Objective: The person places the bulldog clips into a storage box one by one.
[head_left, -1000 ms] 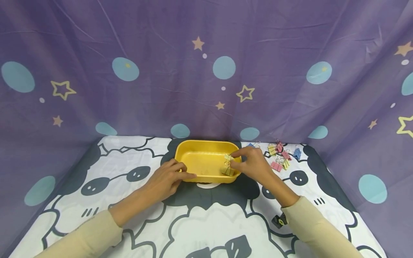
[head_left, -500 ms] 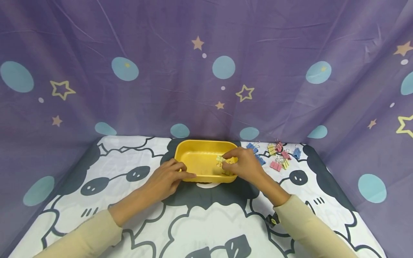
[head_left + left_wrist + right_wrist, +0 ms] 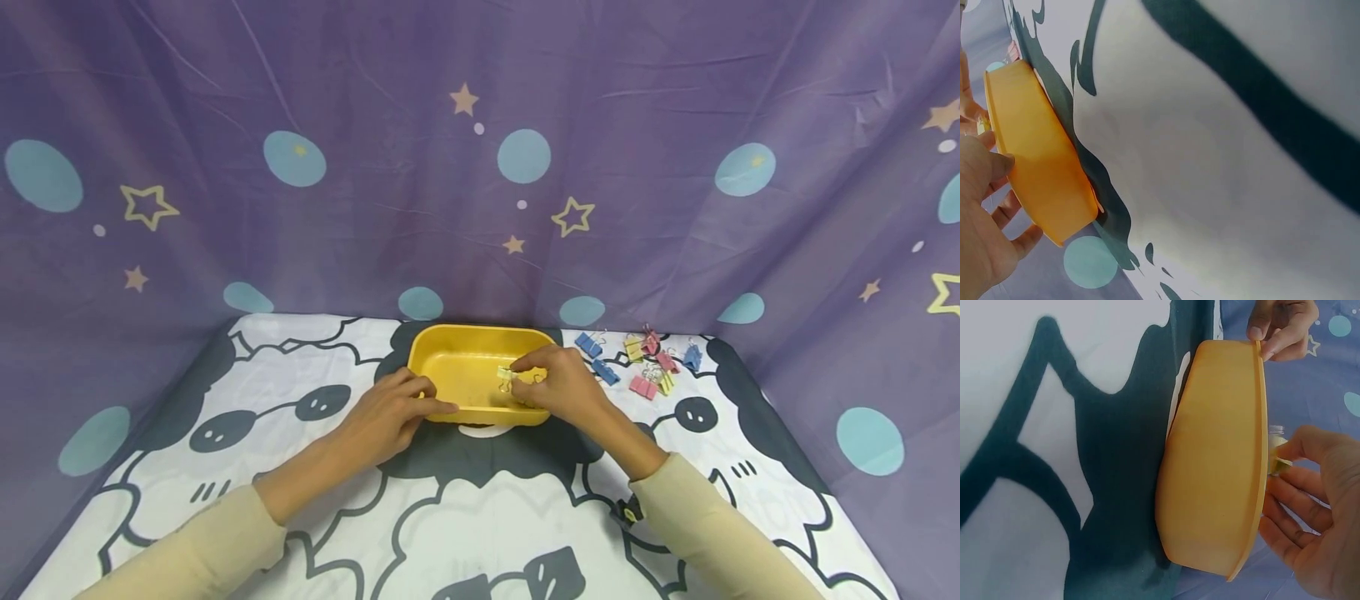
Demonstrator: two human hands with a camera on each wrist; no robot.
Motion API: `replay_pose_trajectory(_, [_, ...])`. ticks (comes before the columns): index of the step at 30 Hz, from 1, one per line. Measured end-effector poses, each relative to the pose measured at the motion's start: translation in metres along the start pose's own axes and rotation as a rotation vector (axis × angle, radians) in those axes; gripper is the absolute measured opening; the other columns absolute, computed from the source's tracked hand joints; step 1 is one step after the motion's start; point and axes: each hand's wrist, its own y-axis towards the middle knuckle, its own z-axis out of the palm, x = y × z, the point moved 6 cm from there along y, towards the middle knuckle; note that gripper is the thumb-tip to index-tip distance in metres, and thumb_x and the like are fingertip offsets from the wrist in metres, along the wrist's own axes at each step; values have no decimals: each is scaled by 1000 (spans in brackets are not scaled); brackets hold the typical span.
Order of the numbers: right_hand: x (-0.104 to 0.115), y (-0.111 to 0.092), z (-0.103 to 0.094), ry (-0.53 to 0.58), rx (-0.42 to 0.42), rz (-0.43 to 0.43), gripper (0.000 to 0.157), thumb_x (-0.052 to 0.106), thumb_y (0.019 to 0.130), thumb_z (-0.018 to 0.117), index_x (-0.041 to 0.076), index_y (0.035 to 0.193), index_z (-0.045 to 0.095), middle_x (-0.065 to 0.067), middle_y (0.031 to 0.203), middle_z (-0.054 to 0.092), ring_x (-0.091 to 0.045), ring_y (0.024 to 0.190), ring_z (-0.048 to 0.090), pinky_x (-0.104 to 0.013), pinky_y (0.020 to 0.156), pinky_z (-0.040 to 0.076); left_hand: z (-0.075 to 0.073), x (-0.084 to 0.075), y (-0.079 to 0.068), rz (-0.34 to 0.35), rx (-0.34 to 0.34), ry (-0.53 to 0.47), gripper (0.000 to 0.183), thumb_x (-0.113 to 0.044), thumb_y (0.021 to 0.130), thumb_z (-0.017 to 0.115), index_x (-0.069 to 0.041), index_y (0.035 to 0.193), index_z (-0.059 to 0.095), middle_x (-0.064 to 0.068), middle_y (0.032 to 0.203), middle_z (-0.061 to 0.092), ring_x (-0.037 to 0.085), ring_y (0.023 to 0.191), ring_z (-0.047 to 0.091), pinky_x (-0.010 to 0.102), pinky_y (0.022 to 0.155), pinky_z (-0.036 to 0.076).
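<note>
A yellow plastic tray [image 3: 450, 385] stands at the back of the table in the head view. My left hand [image 3: 390, 410] grips its near-left rim between thumb and fingers, as the right wrist view also shows. Over the inside of the tray my right hand [image 3: 566, 387] pinches a yellow binder clip [image 3: 505, 373] between thumb and index finger. In the right wrist view that hand's other fingers are spread near the rim, and the tray wall hides part of the clip. Another clip in the tray's right end is mostly hidden behind the right hand.
Right of the tray lies a loose group of binder clips: blue [image 3: 605, 372], pink [image 3: 642, 387] and yellow [image 3: 633, 347]. A purple curtain [image 3: 360, 208] rises behind the table. A cloth printed with cartoon sheep [image 3: 510, 517] covers the tabletop.
My right hand has moved left over the tray with the yellow binder clip, uncovering blue clips behind it. The left hand has stayed on the rim.
</note>
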Motion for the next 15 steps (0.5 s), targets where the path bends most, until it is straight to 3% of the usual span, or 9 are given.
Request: replay_pose_trajectory(15, [-9,-7,-12,-28,-19,10,26,19,91,85,3,111,89,-12,109,87,-31,106,80,-52,89,67,-2,-1,0,-4,1,-8,53,12,90,80,-29,123,89,0,105,74,21,98,59,38,86,54])
